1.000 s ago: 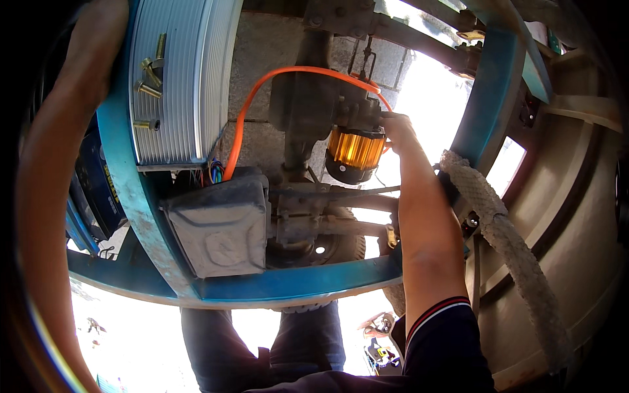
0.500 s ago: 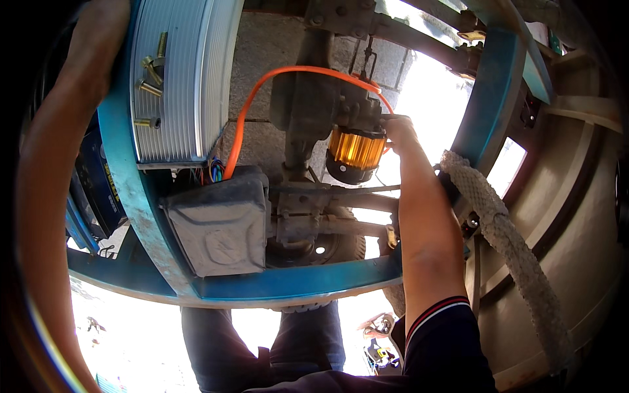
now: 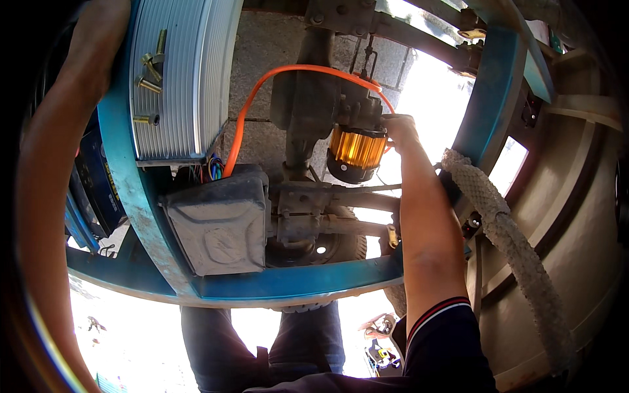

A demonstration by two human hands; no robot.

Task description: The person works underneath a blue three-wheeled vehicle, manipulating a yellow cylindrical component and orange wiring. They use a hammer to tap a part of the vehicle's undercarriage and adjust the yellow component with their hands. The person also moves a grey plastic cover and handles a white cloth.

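At ten o'clock, four bolts (image 3: 149,86) on one case (image 3: 187,118). One motor (image 3: 357,145) at one, one cable (image 3: 240,126) around eleven, one box (image 3: 221,229) at eight — plus one left hand (image 3: 107,26) at ten, one right hand (image 3: 401,129) at two.

One wide view looks down from the person's head — the arms (image 3: 429,223) are close, the blue frame (image 3: 295,284) is below, and the stone ground (image 3: 262,46) is farther down.

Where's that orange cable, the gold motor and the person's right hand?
Orange cable (image 3: 303,67), head view: top of its arch.
Gold motor (image 3: 357,149), head view: ribbed middle band.
Right hand (image 3: 401,130), head view: middle of the hand.
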